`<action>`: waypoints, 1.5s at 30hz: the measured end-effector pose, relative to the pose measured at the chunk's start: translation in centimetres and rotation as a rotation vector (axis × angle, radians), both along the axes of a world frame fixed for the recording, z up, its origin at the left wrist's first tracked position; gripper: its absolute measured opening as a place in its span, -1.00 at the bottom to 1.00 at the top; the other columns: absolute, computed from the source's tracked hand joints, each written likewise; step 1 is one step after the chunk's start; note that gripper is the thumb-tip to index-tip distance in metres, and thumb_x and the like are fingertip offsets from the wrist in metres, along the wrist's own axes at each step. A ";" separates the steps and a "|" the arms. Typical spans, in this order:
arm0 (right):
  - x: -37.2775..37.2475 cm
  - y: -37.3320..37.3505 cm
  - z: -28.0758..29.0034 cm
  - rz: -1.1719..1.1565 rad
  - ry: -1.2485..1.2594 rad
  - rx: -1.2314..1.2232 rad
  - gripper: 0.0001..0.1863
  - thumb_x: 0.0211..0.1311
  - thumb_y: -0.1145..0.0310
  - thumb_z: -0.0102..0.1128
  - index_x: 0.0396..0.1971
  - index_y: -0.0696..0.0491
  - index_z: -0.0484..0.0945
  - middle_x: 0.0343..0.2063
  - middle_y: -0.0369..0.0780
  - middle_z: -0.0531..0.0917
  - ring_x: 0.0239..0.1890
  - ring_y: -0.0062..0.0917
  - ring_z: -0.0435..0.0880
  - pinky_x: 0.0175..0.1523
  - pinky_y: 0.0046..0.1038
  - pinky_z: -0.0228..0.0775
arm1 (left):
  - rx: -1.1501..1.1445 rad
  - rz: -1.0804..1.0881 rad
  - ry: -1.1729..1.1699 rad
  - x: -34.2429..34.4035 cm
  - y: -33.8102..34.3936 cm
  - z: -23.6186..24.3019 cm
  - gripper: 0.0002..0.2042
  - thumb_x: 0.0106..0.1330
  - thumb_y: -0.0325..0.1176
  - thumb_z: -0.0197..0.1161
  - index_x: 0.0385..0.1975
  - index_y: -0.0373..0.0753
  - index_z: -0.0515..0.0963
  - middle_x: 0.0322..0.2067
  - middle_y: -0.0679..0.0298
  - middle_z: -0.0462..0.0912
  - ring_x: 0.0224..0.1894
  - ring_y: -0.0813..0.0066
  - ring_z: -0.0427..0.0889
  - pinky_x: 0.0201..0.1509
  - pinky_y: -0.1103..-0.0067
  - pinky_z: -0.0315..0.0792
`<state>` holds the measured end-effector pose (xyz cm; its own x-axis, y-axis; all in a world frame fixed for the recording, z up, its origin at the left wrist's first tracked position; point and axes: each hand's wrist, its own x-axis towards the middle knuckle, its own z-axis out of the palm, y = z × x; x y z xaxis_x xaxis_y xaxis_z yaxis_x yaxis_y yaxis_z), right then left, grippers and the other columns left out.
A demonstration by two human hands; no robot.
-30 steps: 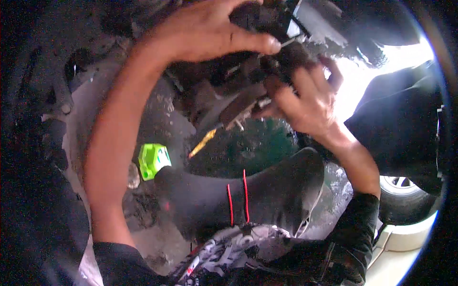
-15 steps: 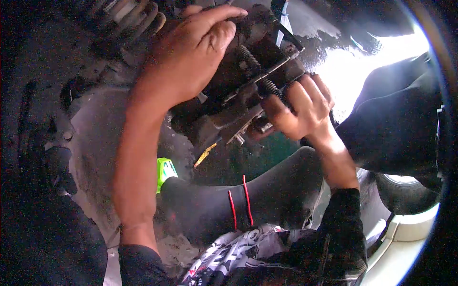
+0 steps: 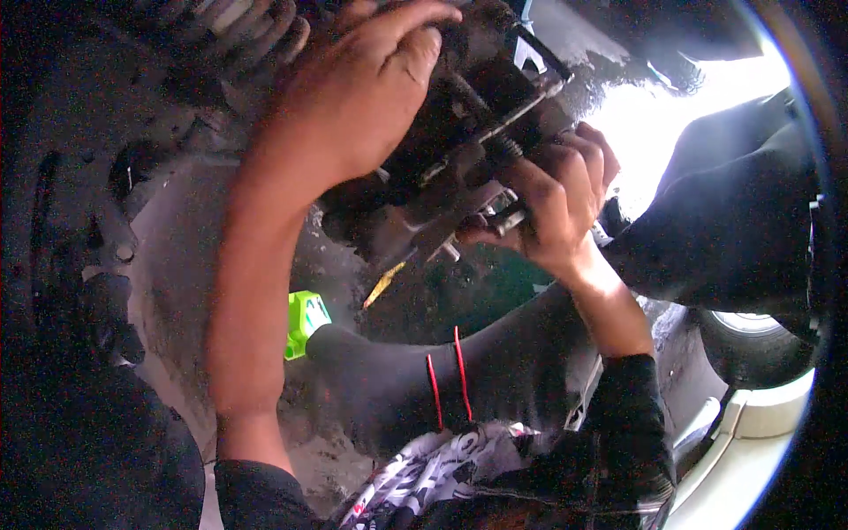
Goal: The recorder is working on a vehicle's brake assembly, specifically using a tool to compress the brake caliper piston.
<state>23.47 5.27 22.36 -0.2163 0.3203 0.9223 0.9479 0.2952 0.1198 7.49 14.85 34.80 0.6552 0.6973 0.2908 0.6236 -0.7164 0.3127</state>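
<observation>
A dark, greasy metal assembly that looks like a brake caliper (image 3: 406,216) sits at upper centre, with a ribbed or threaded rod (image 3: 468,93) and a thin metal bar across it. Over its upper left side lies my left hand (image 3: 375,88), its index finger stretched along the top and its other fingertips hidden behind. My right hand (image 3: 565,194) is closed around the right side of the assembly. Its thumb and fingers bend about a short shiny metal pin or bolt (image 3: 508,219) low on the part.
A coil spring (image 3: 256,26) hangs at upper left. My dark-trousered leg (image 3: 380,371) with red stripes stretches below. Near it are a bright green box (image 3: 306,322) and a thin yellow strip (image 3: 384,284). A wheel (image 3: 755,349) and a pale panel (image 3: 760,442) stand at right.
My right hand has turned and slid lower, uncovering the shiny pin beside its thumb. The metal assembly has shifted slightly to the right; my left hand stays nearly in place.
</observation>
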 end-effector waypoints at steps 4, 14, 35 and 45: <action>-0.9 -0.4 0.6 -0.017 0.052 -0.042 -0.34 -0.13 -0.35 0.23 -0.39 0.03 0.60 -0.55 -0.22 0.45 -0.40 -0.30 0.50 -0.06 -0.18 0.33 | 0.074 -0.163 -0.173 -0.7 3.2 -3.6 -0.68 0.50 -0.25 -0.11 0.14 -0.08 0.47 -0.01 0.10 0.53 0.12 0.13 0.47 0.27 0.37 0.27; -1.5 -0.2 0.9 -0.077 0.141 0.013 -0.37 -0.04 -0.26 0.25 -0.48 0.13 0.54 -0.68 -0.26 0.26 -0.62 -0.35 0.33 -0.41 -0.29 0.13 | -0.019 -0.229 -0.199 -1.4 3.5 -2.8 -0.57 0.39 -0.16 0.08 0.23 -0.10 0.38 0.07 0.04 0.46 0.15 0.07 0.43 0.32 0.35 0.22; -3.3 -1.9 0.7 -0.123 0.235 0.069 -0.47 0.26 -0.12 0.17 -0.39 0.12 0.34 -0.42 -0.19 0.46 -0.30 -0.33 0.48 -0.10 -0.18 0.39 | -0.218 -0.177 -0.285 -5.1 1.0 -2.3 -0.17 0.09 -0.53 0.29 0.42 -0.23 0.04 0.24 -0.15 0.35 0.28 -0.07 0.37 0.37 0.33 0.23; -2.1 -1.8 0.7 -0.222 0.500 0.296 -0.62 0.27 0.23 0.15 -0.40 0.34 0.48 -0.59 -0.01 0.58 -0.61 -0.26 0.53 -0.42 -0.27 0.45 | -0.072 -0.204 -0.429 -2.0 -1.0 -3.2 -0.26 0.10 -0.49 0.33 0.35 -0.28 0.21 0.15 -0.09 0.48 0.19 0.11 0.50 0.29 0.39 0.33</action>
<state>21.38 3.45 23.05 0.3072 0.0232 0.9514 0.9454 0.1069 -0.3079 5.49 13.87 31.58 0.6121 0.5953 0.5206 0.2762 -0.7778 0.5646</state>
